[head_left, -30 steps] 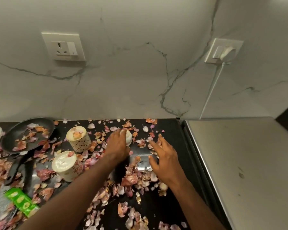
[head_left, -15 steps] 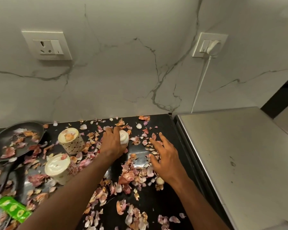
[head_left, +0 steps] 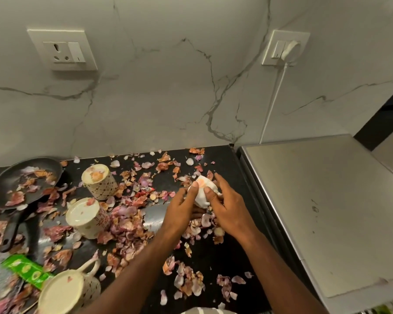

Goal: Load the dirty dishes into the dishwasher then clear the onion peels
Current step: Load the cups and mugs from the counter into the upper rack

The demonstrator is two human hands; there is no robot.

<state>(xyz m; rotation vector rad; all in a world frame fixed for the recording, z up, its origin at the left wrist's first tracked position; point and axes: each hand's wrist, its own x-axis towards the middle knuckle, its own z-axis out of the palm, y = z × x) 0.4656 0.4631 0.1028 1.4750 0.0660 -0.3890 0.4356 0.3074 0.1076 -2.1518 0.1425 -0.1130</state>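
- A small white cup (head_left: 202, 191) sits just right of frame centre, held over the black counter (head_left: 225, 264) between both hands; the left hand (head_left: 180, 206) pinches its rim with the thumb on top, the right hand (head_left: 225, 207) curls round its other side
- The cup is tipped, its mouth toward the upper left of the frame, its handle low and to the right; something orange shows inside, too small to name
- At left, a black frying pan (head_left: 21, 177) holds onion peels (head_left: 132, 214); three patterned mugs (head_left: 100, 182) (head_left: 86, 217) (head_left: 68, 293) stand upside down, stray peels on their bases
- Peels litter the counter all round the hands; a green packet (head_left: 25, 269) lies at lower left
- A steel appliance top (head_left: 322, 211) fills the right; a white cord (head_left: 273, 103) runs up to a wall socket (head_left: 285, 48)
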